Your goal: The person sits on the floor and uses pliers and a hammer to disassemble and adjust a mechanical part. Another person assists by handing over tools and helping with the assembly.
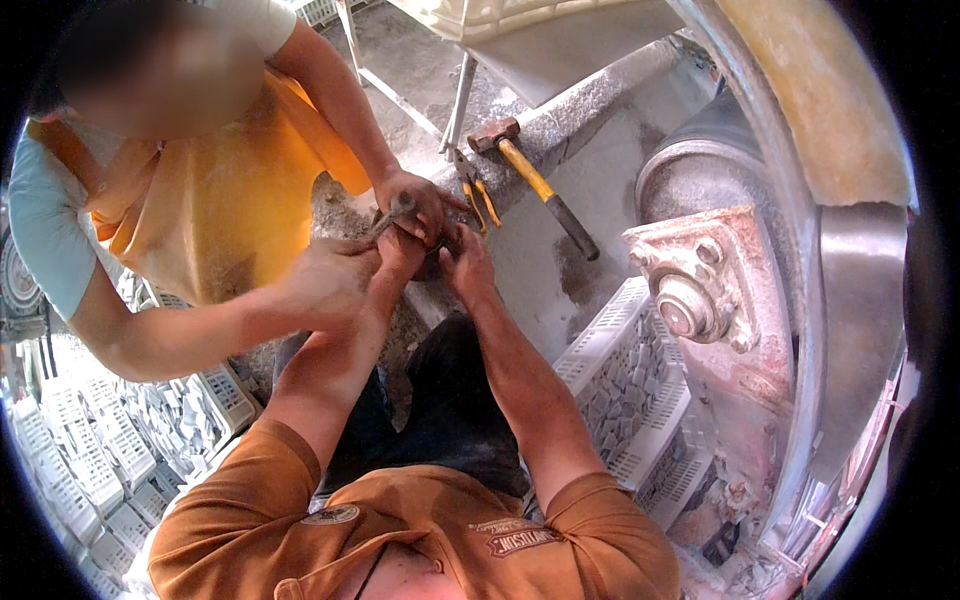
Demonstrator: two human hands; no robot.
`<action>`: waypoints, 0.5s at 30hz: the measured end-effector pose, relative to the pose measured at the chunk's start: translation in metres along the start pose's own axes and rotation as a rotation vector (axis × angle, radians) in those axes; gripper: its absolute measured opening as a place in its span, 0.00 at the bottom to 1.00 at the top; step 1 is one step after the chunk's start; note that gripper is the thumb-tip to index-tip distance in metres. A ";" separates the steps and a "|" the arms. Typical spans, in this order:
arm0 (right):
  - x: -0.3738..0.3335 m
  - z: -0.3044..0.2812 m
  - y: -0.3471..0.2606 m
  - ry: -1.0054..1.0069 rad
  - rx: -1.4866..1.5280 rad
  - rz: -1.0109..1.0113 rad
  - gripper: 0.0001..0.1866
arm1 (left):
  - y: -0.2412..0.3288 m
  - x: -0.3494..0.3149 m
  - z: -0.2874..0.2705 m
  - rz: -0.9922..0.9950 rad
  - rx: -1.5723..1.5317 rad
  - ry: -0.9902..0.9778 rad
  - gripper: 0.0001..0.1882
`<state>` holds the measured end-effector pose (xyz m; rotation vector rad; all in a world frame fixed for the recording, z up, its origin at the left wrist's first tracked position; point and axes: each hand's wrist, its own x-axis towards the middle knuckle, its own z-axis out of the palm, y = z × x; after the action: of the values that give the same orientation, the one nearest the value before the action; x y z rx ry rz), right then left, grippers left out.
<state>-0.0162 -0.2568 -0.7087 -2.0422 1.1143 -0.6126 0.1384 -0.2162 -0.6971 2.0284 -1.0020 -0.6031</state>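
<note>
My left hand (401,252) and my right hand (468,264) meet in front of my knees, around a dark, dusty metal piece largely covered by fingers. My left hand is closed, partly hidden by a co-worker's hands. Beside it, my right hand has its fingers curled against the dark piece. A short metal bar with a round end (402,203) sticks up among the hands. One co-worker's hand (420,205) grips from the far side; the other co-worker's hand (325,275) reaches across my left forearm and is slightly blurred.
Pliers with orange-yellow handles (480,196) and a hammer (540,185) lie on a dusty ledge beyond my right hand. To the right stand a bolted bearing housing (692,300) and a roller (705,165). White crates (632,385) of small pale pieces flank both sides.
</note>
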 end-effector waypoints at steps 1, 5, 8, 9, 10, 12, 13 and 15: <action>0.000 0.001 0.001 0.012 -0.008 -0.005 0.33 | 0.007 0.001 -0.005 -0.080 -0.035 -0.035 0.04; 0.000 0.006 0.000 0.055 -0.043 -0.029 0.33 | -0.002 0.002 -0.004 0.107 0.096 0.161 0.13; 0.001 0.008 -0.001 0.074 -0.046 -0.050 0.35 | -0.021 0.010 0.005 0.166 0.154 0.228 0.16; 0.001 0.009 0.001 0.079 -0.043 -0.052 0.35 | -0.023 0.011 0.007 0.153 0.121 0.212 0.17; 0.001 0.009 0.001 0.082 -0.035 -0.056 0.35 | -0.026 0.012 0.008 0.140 0.089 0.197 0.18; 0.000 0.011 0.004 0.088 -0.022 -0.062 0.35 | -0.024 0.012 0.009 0.084 -0.008 0.160 0.19; -0.001 0.009 0.006 0.081 -0.017 -0.050 0.36 | -0.017 0.008 0.007 0.039 -0.073 0.133 0.19; -0.002 0.009 0.006 0.066 -0.003 -0.036 0.36 | -0.007 0.004 0.001 0.012 -0.102 0.119 0.20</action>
<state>-0.0141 -0.2542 -0.7189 -2.0614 1.1186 -0.7014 0.1432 -0.2176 -0.7041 1.9432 -0.8952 -0.5107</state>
